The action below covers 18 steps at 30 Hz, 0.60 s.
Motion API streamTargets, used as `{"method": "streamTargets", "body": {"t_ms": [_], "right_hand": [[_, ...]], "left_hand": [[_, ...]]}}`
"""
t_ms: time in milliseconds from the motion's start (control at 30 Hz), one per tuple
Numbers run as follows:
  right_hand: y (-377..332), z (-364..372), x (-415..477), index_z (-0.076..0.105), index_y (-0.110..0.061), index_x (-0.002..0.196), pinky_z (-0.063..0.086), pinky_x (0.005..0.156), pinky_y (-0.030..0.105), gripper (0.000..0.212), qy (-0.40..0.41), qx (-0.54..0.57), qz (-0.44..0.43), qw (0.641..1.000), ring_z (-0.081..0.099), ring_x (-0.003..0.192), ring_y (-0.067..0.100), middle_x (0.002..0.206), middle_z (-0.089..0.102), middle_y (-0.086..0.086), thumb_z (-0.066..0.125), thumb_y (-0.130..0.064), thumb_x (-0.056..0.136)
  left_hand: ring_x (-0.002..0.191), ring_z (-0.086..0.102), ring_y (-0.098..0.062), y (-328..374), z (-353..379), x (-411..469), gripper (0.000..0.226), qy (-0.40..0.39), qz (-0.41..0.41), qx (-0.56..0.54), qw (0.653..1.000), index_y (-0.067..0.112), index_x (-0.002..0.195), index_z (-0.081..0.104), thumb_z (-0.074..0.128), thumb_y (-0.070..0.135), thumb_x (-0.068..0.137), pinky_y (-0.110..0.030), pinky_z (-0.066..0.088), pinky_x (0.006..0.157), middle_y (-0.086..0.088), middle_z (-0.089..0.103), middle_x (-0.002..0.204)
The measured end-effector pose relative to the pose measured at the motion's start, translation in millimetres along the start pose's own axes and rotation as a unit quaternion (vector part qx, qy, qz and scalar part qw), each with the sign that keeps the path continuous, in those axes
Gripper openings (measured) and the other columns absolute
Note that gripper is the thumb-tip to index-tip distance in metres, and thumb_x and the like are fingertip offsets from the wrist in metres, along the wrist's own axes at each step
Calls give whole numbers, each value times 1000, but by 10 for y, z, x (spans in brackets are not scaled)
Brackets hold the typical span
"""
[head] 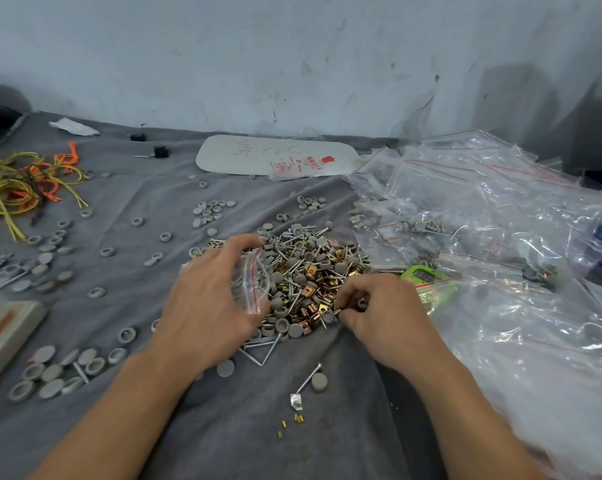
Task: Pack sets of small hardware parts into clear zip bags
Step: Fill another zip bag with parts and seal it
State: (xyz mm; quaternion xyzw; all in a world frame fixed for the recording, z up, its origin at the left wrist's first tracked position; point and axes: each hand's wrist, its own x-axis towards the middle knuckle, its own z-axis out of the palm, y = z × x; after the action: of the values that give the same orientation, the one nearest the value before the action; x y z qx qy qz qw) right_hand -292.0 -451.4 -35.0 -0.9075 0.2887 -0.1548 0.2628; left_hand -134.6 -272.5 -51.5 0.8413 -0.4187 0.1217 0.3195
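A heap of mixed hardware (306,268), grey caps, screws and brass-coloured clips, lies in the middle of the grey cloth. My left hand (209,299) holds a clear zip bag with a red seal line (252,282) at the heap's left edge; a few parts show inside it. My right hand (379,313) is at the heap's right front edge, its fingers curled and pinching small parts there. Which parts it pinches is hard to tell.
A big pile of clear zip bags (493,220), some filled, covers the right side. A green object (427,278) lies under bags beside my right hand. Loose grey caps (53,372) are scattered left. Yellow and orange ties (25,181) lie far left. A white pack (275,155) sits by the wall.
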Motion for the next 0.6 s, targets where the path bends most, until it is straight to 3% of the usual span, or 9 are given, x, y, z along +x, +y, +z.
{"method": "streamTargets", "body": {"t_ms": [167,267,467,600], "right_hand": [[-91,-6,1,68,-31,78,44,61,7,30,63,205,-30,976,65,65,-4,72,73,-15,79,-4,85],[-301,62,26,74,-31,81,51,67,10,29,60,289,-55,954,73,73,-1,77,77,-16,81,-3,82],[-598,242,47,78,-33,78,52,65,10,38,64,302,-124,943,73,71,0,74,75,-19,82,4,70],[-603,268,85,80,-34,80,54,69,12,43,73,300,-134,942,73,75,2,78,76,-18,81,8,70]], "left_hand": [[93,49,-7,38,-19,-2,74,-5,6,-3,1000,45,134,41,73,50,67,-33,40,84,19,50,104],[89,46,-4,65,-23,-1,69,5,18,-5,1000,44,132,44,65,54,67,-31,41,82,24,46,100],[92,38,8,31,1,8,72,10,27,-17,999,42,132,45,74,43,67,-20,35,81,22,57,110],[100,48,1,19,11,22,71,7,32,-13,999,42,132,46,73,41,67,-20,36,81,25,55,108]]}}
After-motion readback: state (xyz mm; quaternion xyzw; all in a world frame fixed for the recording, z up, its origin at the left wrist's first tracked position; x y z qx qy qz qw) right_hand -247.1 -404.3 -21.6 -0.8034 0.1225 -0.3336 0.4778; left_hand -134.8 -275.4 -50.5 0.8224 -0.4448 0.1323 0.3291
